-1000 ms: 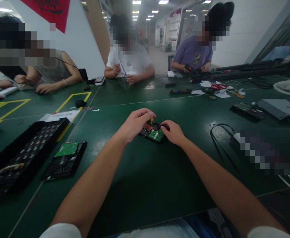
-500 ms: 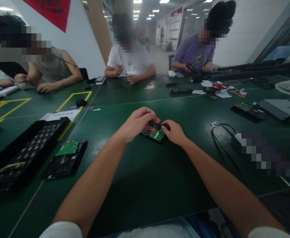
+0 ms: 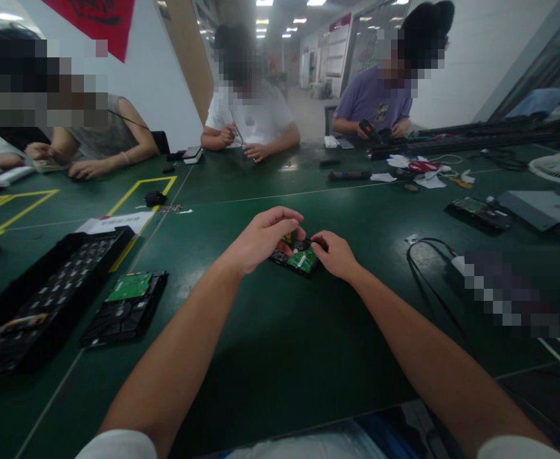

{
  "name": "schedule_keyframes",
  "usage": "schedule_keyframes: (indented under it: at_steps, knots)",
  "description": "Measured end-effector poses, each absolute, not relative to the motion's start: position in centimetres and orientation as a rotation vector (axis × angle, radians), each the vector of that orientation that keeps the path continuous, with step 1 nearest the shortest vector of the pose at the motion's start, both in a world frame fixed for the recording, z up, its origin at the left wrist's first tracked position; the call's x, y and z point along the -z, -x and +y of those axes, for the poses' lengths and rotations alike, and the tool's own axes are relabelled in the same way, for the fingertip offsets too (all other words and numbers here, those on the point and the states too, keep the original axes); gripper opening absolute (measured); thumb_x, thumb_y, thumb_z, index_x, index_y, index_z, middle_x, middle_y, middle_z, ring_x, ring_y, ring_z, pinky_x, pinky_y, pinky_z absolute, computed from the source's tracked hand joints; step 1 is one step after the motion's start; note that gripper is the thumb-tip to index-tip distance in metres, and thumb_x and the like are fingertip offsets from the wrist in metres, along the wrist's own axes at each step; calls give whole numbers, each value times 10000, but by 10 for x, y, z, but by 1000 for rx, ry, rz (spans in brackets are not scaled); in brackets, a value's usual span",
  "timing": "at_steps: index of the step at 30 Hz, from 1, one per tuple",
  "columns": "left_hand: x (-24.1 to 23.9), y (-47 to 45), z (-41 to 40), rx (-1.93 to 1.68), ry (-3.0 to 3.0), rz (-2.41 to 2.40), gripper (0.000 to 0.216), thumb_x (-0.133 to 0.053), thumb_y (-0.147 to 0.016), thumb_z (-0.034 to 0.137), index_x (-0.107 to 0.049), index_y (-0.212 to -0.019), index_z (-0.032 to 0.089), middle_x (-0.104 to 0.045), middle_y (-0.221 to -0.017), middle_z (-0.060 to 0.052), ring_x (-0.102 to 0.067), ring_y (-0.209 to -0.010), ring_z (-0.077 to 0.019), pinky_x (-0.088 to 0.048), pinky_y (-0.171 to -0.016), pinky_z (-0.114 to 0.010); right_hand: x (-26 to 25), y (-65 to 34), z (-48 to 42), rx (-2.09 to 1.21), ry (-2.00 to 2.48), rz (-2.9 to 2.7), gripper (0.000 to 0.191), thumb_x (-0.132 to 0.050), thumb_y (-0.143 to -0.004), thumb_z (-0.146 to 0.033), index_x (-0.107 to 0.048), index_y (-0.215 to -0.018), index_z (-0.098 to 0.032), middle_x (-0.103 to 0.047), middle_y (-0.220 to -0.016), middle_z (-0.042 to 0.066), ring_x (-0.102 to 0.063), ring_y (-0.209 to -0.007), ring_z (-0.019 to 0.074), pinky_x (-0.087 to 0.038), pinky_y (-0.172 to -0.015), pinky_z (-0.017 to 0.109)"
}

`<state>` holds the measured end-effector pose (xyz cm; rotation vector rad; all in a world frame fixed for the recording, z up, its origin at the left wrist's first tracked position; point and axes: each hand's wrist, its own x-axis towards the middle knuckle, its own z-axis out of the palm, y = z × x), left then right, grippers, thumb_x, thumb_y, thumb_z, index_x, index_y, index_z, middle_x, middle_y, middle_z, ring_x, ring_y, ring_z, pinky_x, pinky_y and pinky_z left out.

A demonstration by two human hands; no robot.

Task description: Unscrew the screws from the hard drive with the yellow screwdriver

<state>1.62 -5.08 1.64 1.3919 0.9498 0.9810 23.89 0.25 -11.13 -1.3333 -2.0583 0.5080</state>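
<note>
A small black hard drive [image 3: 298, 260] with a green circuit board facing up lies on the green table mat [image 3: 270, 357] straight ahead. My left hand [image 3: 261, 239] is curled above its left end, fingers pinched round a small yellow-handled tool that points down at the drive. My right hand [image 3: 336, 254] rests at the drive's right end, fingers closed against its edge. Both forearms reach out over the mat.
A second hard drive [image 3: 125, 307] lies at the left beside a long black tray [image 3: 41, 299]. A black cable [image 3: 428, 274] loops at the right. Three people sit across the table, with tools, papers and scissors [image 3: 421, 167] near them. Yellow tape marks [image 3: 139, 191] cross the far left.
My left hand's fingers have shifted slightly round the yellow tool over the drive. The right hand and the drive stay where they were.
</note>
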Motion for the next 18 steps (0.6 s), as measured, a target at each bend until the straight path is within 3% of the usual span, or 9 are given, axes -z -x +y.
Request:
schedule_keyframes:
  at_steps: [6, 13, 18]
  knots:
    - [-15, -18, -51, -1042, -1292, 942, 204, -688, -900, 326, -582, -976, 170, -752, -979, -112, -704, -907, -210, -569, -713, -307, 114, -240, 4, -511, 1353, -2052, 171, -618, -979, -271, -675, -1127, -208, -710, -1116, 80, -659, -984, 205, -500, -862, 356]
    - [-14, -13, -46, -1069, -1455, 1008, 174, -667, -886, 333, -717, -913, 169, -703, -1020, -68, -638, -855, -158, -517, -703, -263, 113, -240, 4, -519, 1352, -2047, 170, -602, -986, -289, -678, -1115, -209, -711, -1114, 76, -663, -979, 205, -508, -853, 356]
    - [-14, -12, -46, -1016, -1489, 995, 211, -650, -900, 334, -734, -1005, 172, -695, -1033, -73, -638, -924, -181, -520, -714, -270, 115, -240, 4, -503, 1345, -2051, 174, -599, -981, -283, -681, -1115, -208, -716, -1100, 77, -666, -965, 206, -508, -857, 362]
